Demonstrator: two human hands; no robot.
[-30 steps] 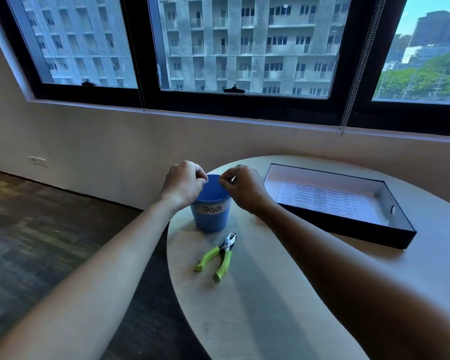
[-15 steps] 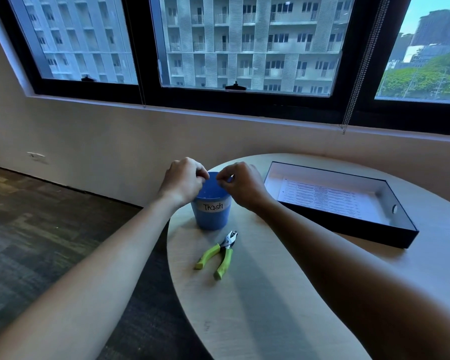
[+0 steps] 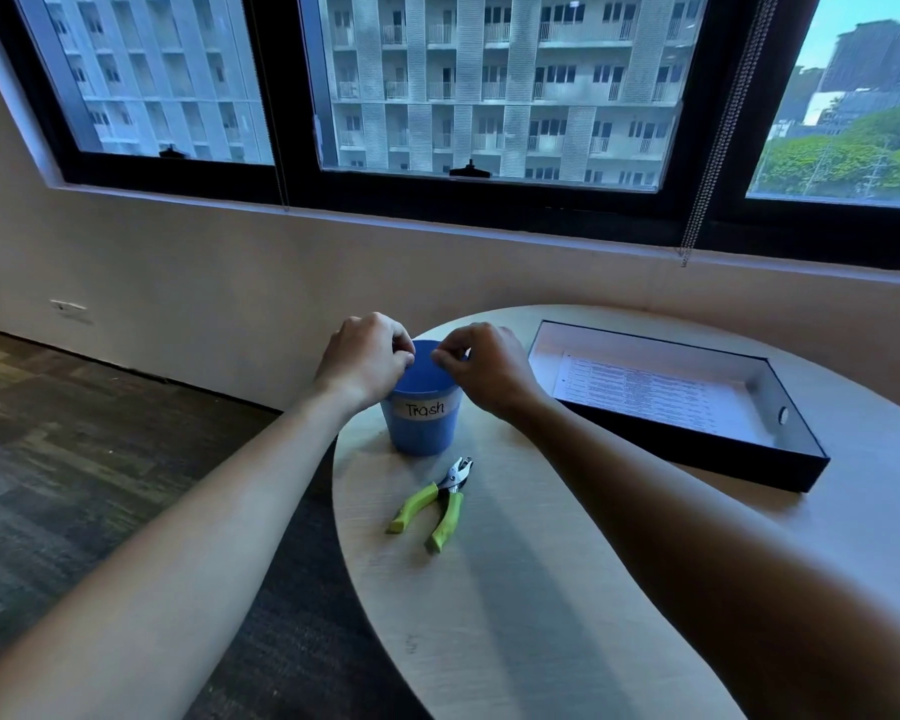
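Cup [image 3: 421, 433] stands directly under left hand [image 3: 365, 358] and right hand [image 3: 489, 370] fingertips.

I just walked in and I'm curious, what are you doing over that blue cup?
A person's left hand and right hand are at the mouth of a blue cup labelled Trash on the round table. Both have curled fingers, with the tips nearly meeting. Whether they pinch something tiny cannot be made out. Green-handled pliers lie untouched in front of the cup. A black tray with a printed sheet sits to the right.
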